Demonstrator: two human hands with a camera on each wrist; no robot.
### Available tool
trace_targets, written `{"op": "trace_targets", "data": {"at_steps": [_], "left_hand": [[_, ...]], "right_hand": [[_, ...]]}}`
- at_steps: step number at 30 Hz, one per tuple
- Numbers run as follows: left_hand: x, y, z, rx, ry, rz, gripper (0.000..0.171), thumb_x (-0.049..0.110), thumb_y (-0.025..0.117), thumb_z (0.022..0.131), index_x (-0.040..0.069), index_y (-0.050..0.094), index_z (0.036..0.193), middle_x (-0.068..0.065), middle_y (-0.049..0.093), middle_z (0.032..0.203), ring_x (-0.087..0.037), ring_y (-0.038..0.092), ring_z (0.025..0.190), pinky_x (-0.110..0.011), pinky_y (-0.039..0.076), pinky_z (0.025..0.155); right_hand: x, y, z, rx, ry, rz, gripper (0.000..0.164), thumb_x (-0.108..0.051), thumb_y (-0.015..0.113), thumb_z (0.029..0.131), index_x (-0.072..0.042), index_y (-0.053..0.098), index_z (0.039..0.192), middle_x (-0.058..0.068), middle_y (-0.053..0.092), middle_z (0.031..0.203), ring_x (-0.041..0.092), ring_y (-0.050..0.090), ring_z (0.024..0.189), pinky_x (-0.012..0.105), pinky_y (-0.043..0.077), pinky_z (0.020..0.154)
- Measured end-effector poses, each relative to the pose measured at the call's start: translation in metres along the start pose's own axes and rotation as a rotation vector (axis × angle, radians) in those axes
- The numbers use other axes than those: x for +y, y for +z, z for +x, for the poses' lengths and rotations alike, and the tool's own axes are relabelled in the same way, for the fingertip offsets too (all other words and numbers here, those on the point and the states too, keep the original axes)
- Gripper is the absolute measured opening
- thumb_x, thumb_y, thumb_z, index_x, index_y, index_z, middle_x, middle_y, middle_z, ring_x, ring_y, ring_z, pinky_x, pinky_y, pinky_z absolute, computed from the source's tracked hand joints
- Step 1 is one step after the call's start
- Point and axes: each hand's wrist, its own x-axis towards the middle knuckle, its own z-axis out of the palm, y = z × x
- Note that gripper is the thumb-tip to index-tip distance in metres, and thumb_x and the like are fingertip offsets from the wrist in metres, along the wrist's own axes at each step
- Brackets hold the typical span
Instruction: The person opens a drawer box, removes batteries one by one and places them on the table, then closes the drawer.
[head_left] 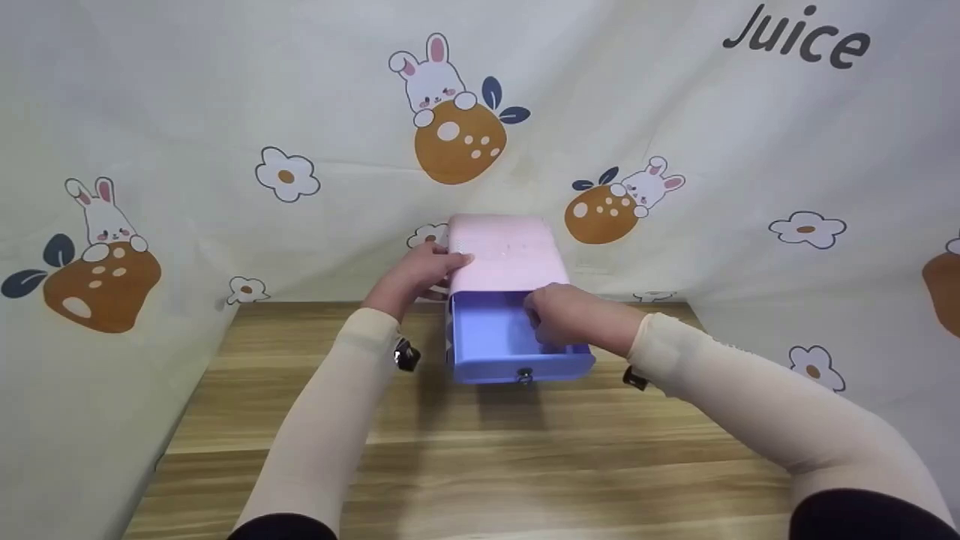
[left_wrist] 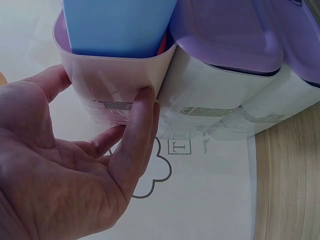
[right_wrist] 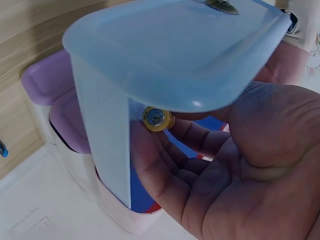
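Note:
A small drawer cabinet with a pink top (head_left: 510, 251) stands against the cloth backdrop. Its blue top drawer (head_left: 487, 330) is pulled out toward me, with a small ring handle on the front. My left hand (head_left: 421, 274) grips the cabinet's left side, thumb on the pink top, fingers along the pink casing (left_wrist: 105, 80). My right hand (head_left: 566, 319) reaches into the drawer. Between its fingers it pinches a battery (right_wrist: 156, 118), a small yellow cylinder with a round metal end. In the head view the right hand hides the battery.
Lower purple drawers (left_wrist: 230, 40) sit closed in white casings. The cabinet stands at the back of the wood-grain table (head_left: 525, 465). The printed cloth (head_left: 337, 90) rises behind and at both sides. A small blue item (right_wrist: 3, 149) shows at the right wrist view's left edge.

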Motion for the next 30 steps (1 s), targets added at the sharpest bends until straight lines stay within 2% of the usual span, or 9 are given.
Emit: {"op": "trace_targets", "data": {"at_steps": [4,11,20,30], "left_hand": [[0.0,0.0,0.0,-0.005,-0.006,-0.014,0.069,0.042,0.073,0.106,-0.005,0.052,0.153,-0.02,0.069,0.13,-0.035,0.07,0.119,-0.054,0.06,0.103],[0.0,-0.001,0.001,-0.005,0.001,0.002,0.074,0.044,0.074,0.106,-0.004,0.049,0.155,-0.019,0.068,0.131,-0.034,0.07,0.119,-0.049,0.062,0.098],[0.0,-0.001,0.001,-0.022,-0.005,-0.008,0.071,0.044,0.074,0.106,-0.004,0.051,0.153,-0.019,0.069,0.131,-0.037,0.069,0.122,-0.054,0.06,0.104],[-0.001,-0.001,0.003,-0.015,-0.001,0.032,0.071,0.045,0.073,0.106,-0.003,0.052,0.154,-0.018,0.07,0.131,-0.035,0.071,0.12,-0.051,0.061,0.099]], "right_hand": [[0.0,-0.003,-0.004,0.018,-0.03,-0.008,0.013,-0.003,0.069,0.091,-0.01,0.062,0.082,0.002,0.053,0.071,0.023,0.054,0.07,0.034,0.042,0.062],[0.001,-0.013,-0.015,0.047,-0.045,0.011,0.008,-0.005,0.072,0.089,-0.009,0.066,0.086,0.004,0.06,0.076,0.025,0.057,0.075,0.037,0.047,0.068],[0.014,-0.018,-0.025,0.119,-0.09,0.072,0.009,-0.002,0.072,0.083,-0.009,0.068,0.083,0.002,0.061,0.073,0.022,0.056,0.071,0.036,0.047,0.065],[0.033,-0.016,-0.031,0.127,-0.02,0.157,0.006,-0.004,0.073,0.089,-0.009,0.072,0.092,0.005,0.066,0.082,0.026,0.061,0.081,0.041,0.051,0.074]]}}
